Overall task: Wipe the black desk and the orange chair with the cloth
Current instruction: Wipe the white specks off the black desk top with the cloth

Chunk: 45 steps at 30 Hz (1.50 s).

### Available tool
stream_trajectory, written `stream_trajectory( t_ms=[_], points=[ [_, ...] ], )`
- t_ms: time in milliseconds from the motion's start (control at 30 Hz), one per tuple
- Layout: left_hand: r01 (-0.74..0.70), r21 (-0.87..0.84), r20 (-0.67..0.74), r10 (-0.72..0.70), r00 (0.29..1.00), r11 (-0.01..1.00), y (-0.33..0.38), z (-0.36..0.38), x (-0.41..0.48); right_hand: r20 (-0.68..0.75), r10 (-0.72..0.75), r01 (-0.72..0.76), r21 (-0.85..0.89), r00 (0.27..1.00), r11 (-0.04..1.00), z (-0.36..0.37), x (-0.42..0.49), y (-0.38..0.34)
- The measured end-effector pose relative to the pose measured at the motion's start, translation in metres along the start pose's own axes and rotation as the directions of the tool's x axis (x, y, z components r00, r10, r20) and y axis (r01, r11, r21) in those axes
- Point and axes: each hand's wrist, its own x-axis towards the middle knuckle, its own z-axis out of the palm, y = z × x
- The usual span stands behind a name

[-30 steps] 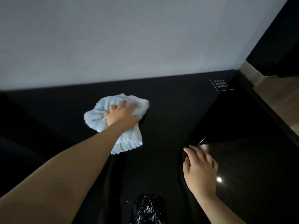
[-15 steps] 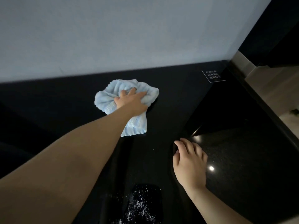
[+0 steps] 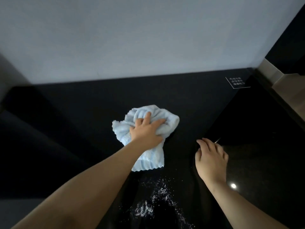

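A crumpled light blue cloth (image 3: 143,128) lies on the black desk (image 3: 189,103), near its middle. My left hand (image 3: 146,131) lies on top of the cloth, fingers spread and sunk into its folds, gripping the bunch and pressing it onto the surface. My right hand (image 3: 210,161) rests on the desk's right edge, fingers loosely curved, holding nothing. White specks (image 3: 156,195) are scattered on the desk nearer to me than the cloth. The orange chair is out of view.
A pale grey wall (image 3: 148,38) rises behind the desk. A small white-printed label (image 3: 237,82) sits at the desk's far right corner. A dark bulky shape (image 3: 33,138) stands to the left. Glossy dark floor (image 3: 264,162) lies to the right.
My left hand has pulled the cloth back across the desk toward me, away from the wall. My right hand has stayed on the desk's edge.
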Motion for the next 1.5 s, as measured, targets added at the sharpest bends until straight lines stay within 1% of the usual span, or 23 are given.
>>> stream_trajectory(
  t_ms=[67, 200, 267, 333, 400, 433, 467, 500, 600, 667, 700, 800, 867, 933, 1000, 1067, 1133, 1200, 1233, 1267, 1333, 1400, 1500],
  points=[
    [-0.001, 0.078, 0.079, -0.005, 0.997, 0.997, 0.010, 0.008, -0.002, 0.044, 0.009, -0.010, 0.021, 0.999, 1.000, -0.003, -0.001, -0.001],
    [-0.194, 0.073, 0.119, 0.184, 0.976, 0.978, 0.020, 0.020, -0.041, 0.218, 0.062, -0.072, 0.040, 0.974, 0.997, -0.015, 0.004, -0.001],
    [-0.270, 0.011, 0.157, 0.265, 0.952, 0.963, 0.008, 0.018, -0.061, 0.265, 0.089, -0.110, 0.066, 0.960, 0.992, -0.020, 0.006, -0.003],
    [-0.288, -0.047, 0.065, 0.291, 0.955, 0.956, -0.017, 0.005, -0.069, 0.282, 0.096, -0.130, 0.102, 0.954, 0.986, -0.025, 0.003, -0.007],
    [-0.212, -0.049, -0.161, 0.201, 0.966, 0.976, -0.047, -0.018, -0.061, 0.279, 0.098, -0.138, 0.128, 0.955, 0.982, -0.026, -0.001, -0.011],
    [-0.122, -0.043, -0.250, 0.107, 0.962, 0.992, -0.063, -0.032, -0.052, 0.280, 0.095, -0.135, 0.127, 0.955, 0.983, -0.026, -0.004, -0.014],
    [-0.008, -0.047, -0.290, -0.006, 0.957, 0.999, -0.080, -0.044, -0.044, 0.288, 0.092, -0.130, 0.118, 0.953, 0.984, -0.026, -0.007, -0.015],
    [0.116, -0.066, -0.270, -0.130, 0.954, 0.991, -0.097, -0.052, -0.036, 0.300, 0.092, -0.129, 0.105, 0.950, 0.986, -0.026, -0.009, -0.017],
    [0.411, -0.152, -0.013, -0.418, 0.909, 0.899, -0.145, -0.050, -0.020, 0.340, 0.110, -0.142, 0.071, 0.934, 0.987, -0.024, -0.013, -0.021],
    [0.504, -0.234, 0.071, -0.502, 0.862, 0.831, -0.150, -0.040, -0.018, 0.343, 0.115, -0.150, 0.078, 0.932, 0.986, -0.022, -0.014, -0.021],
    [0.507, -0.227, 0.077, -0.504, 0.860, 0.831, -0.141, -0.037, -0.018, 0.336, 0.119, -0.160, 0.098, 0.934, 0.982, -0.022, -0.013, -0.020],
    [0.405, -0.084, 0.094, -0.398, 0.913, 0.910, -0.099, -0.028, -0.035, 0.260, 0.140, -0.198, 0.211, 0.955, 0.957, -0.023, -0.015, -0.017],
    [0.267, -0.023, 0.098, -0.264, 0.960, 0.963, -0.074, -0.014, -0.058, 0.187, 0.167, -0.213, 0.263, 0.968, 0.941, -0.025, -0.021, -0.013],
    [0.114, -0.006, 0.149, -0.112, 0.983, 0.993, -0.052, 0.003, -0.080, 0.176, 0.178, -0.219, 0.250, 0.968, 0.943, -0.026, -0.029, -0.011],
    [-0.043, -0.029, 0.244, 0.049, 0.969, 0.999, -0.026, 0.014, -0.093, 0.191, 0.153, -0.195, 0.226, 0.970, 0.955, -0.026, -0.036, -0.009],
    [-0.140, -0.134, 0.316, 0.177, 0.932, 0.981, -0.004, 0.012, -0.094, 0.194, 0.151, -0.198, 0.256, 0.969, 0.946, -0.030, -0.040, -0.009],
    [-0.123, -0.219, 0.227, 0.174, 0.958, 0.968, 0.001, 0.001, -0.080, 0.185, 0.190, -0.243, 0.327, 0.964, 0.913, -0.037, -0.043, -0.009],
    [-0.031, -0.228, 0.078, 0.050, 0.996, 0.973, -0.009, -0.010, -0.057, 0.164, 0.236, -0.281, 0.360, 0.958, 0.890, -0.045, -0.049, -0.006],
    [0.027, -0.227, 0.054, -0.015, 0.998, 0.974, -0.016, -0.014, -0.045, 0.154, 0.257, -0.296, 0.353, 0.954, 0.888, -0.048, -0.053, -0.004],
    [0.078, -0.212, 0.077, -0.063, 0.995, 0.974, -0.019, -0.018, -0.034, 0.147, 0.280, -0.314, 0.333, 0.949, 0.889, -0.051, -0.057, -0.001],
    [0.129, -0.103, 0.197, -0.107, 0.974, 0.986, -0.010, -0.017, -0.021, 0.150, 0.339, -0.369, 0.285, 0.929, 0.885, -0.055, -0.066, 0.007],
    [0.089, 0.008, 0.259, -0.088, 0.962, 0.996, 0.014, -0.009, -0.022, 0.162, 0.391, -0.421, 0.256, 0.906, 0.870, -0.058, -0.077, 0.016],
    [-0.118, 0.075, 0.255, 0.096, 0.962, 0.990, 0.058, 0.009, -0.039, 0.165, 0.427, -0.457, 0.254, 0.889, 0.853, -0.060, -0.090, 0.030]
  ],
)
